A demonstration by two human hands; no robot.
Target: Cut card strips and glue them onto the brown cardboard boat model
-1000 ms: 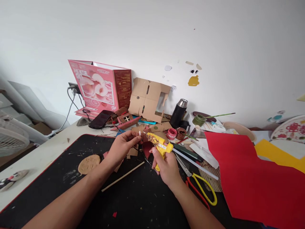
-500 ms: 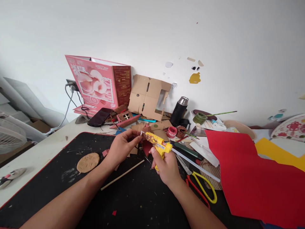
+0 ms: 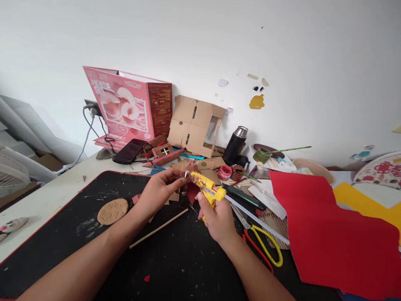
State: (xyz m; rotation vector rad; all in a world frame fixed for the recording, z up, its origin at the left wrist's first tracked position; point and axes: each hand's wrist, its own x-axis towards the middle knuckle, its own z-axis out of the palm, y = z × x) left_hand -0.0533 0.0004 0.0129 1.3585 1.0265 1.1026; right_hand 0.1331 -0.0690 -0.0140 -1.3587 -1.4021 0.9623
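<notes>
In my right hand [image 3: 217,219] is a yellow hot glue gun [image 3: 206,188], its nozzle turned to the left. A long translucent glue stick [image 3: 260,220] sticks out of its back end. My left hand [image 3: 161,188] pinches a small pale piece [image 3: 186,173] right by the nozzle; its exact kind is too small to make out. Dark red card [image 3: 191,194] shows behind and below the gun, partly hidden by it. A thin wooden stick [image 3: 158,228] lies on the black mat [image 3: 175,267] below my hands.
Scissors [image 3: 266,240] and red paper [image 3: 335,234] lie to the right. Behind stand paint jars [image 3: 224,172], a black thermos [image 3: 235,146], a cardboard sheet [image 3: 196,125], a small boat model [image 3: 164,154], a phone [image 3: 129,151] and a pink box [image 3: 125,106]. A round clay-like disc [image 3: 112,211] lies left.
The view has shifted slightly. Both hands keep nearly the same place, with the glue gun's nozzle still close to the small pale piece.
</notes>
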